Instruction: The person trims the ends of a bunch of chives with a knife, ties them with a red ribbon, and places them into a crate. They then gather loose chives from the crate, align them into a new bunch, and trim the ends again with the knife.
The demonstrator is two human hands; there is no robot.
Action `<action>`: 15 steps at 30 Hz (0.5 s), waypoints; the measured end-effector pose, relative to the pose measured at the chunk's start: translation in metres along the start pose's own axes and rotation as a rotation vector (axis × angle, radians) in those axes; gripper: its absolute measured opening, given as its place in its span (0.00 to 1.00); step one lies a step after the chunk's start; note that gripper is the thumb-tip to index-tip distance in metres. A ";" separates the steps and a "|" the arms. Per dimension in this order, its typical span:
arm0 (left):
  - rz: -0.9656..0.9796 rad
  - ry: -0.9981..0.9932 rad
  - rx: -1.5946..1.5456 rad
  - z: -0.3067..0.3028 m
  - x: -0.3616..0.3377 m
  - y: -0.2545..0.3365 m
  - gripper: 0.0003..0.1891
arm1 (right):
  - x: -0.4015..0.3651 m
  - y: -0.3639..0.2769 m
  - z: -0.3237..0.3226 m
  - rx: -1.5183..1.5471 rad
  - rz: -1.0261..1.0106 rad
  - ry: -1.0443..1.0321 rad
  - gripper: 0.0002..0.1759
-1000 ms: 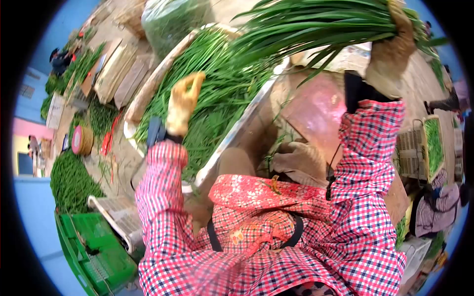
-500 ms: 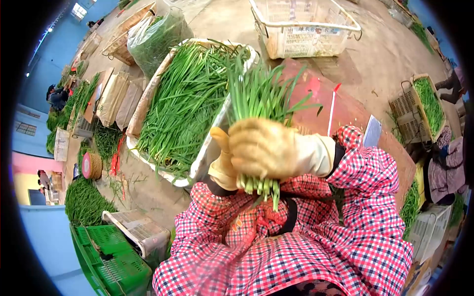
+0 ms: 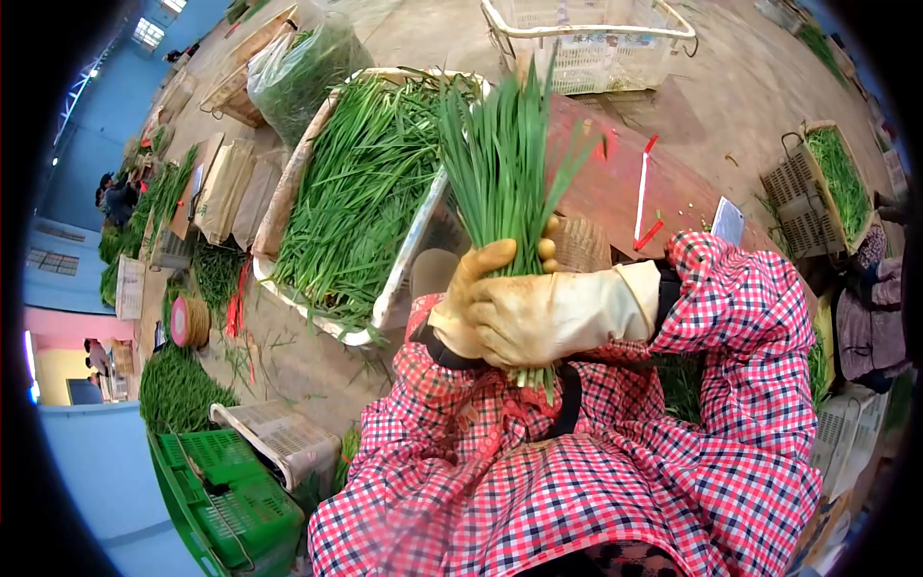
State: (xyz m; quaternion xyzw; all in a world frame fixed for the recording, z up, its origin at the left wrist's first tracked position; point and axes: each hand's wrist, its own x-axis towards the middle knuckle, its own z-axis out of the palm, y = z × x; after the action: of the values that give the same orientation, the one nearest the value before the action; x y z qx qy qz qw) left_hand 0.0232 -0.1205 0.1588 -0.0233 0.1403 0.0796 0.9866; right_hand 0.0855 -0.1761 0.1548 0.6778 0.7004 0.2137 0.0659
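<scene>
A bunch of long green stalks [image 3: 505,178] stands upright in front of my chest, leaves fanned out at the top and cut ends showing below. My left hand [image 3: 468,293], in a yellowish rubber glove, is wrapped round the bunch from the left and behind, its fingertips showing at the right side. Across the front lies my right hand [image 3: 529,313], gloved too, with its fingers closed round the lower stalks. Left of the bunch is a white crate [image 3: 409,274] full of loose green stalks [image 3: 361,183].
A reddish board [image 3: 601,183] holds a red-and-white strip [image 3: 643,197] and a flat pale object [image 3: 728,221]. Beyond it stands a white crate [image 3: 615,65]. Green crates [image 3: 231,500] are at lower left, a twine spool [image 3: 189,321] above. People sit at far left and right.
The bunch now stands more upright, with longer leaves showing above my hands. My right hand has moved slightly down, and the fingertips of my left hand have come into view behind the stalks.
</scene>
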 end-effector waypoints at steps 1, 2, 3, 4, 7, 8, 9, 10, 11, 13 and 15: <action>0.003 -0.032 -0.040 0.001 0.006 0.002 0.28 | -0.005 0.003 0.000 -0.150 0.032 -0.141 0.38; 0.050 -0.068 0.038 0.002 0.011 0.003 0.29 | -0.014 0.052 -0.016 0.248 -0.511 0.072 0.35; 0.097 -0.107 0.119 0.002 0.015 0.004 0.30 | -0.016 0.073 -0.028 0.310 -0.689 0.149 0.33; 0.116 -0.101 0.168 0.002 0.019 0.005 0.30 | -0.018 0.084 -0.038 0.295 -0.734 0.142 0.31; 0.154 -0.108 0.262 0.007 0.036 0.004 0.31 | -0.029 0.094 -0.057 0.276 -0.837 0.021 0.25; 0.152 -0.116 0.250 0.012 0.044 0.003 0.31 | -0.037 0.095 -0.056 0.405 -0.842 0.054 0.24; 0.152 -0.123 0.239 0.014 0.051 0.001 0.31 | -0.048 0.097 -0.062 0.561 -0.852 0.077 0.18; 0.185 -0.115 0.248 0.015 0.060 0.001 0.31 | -0.060 0.098 -0.068 0.714 -0.870 0.100 0.12; 0.239 -0.094 0.303 0.016 0.069 -0.001 0.29 | -0.074 0.097 -0.072 0.895 -0.891 0.029 0.12; 0.263 -0.045 0.388 0.020 0.081 0.002 0.26 | -0.088 0.109 -0.084 1.175 -0.849 -0.064 0.13; 0.204 -0.098 0.381 0.020 0.091 0.007 0.27 | -0.099 0.147 -0.094 1.414 -0.654 -0.183 0.17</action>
State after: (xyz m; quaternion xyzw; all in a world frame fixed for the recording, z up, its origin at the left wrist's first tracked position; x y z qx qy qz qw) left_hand 0.1139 -0.0986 0.1522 0.1817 0.1065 0.1522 0.9657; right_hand 0.1921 -0.2938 0.2767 0.3330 0.8261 -0.3699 -0.2644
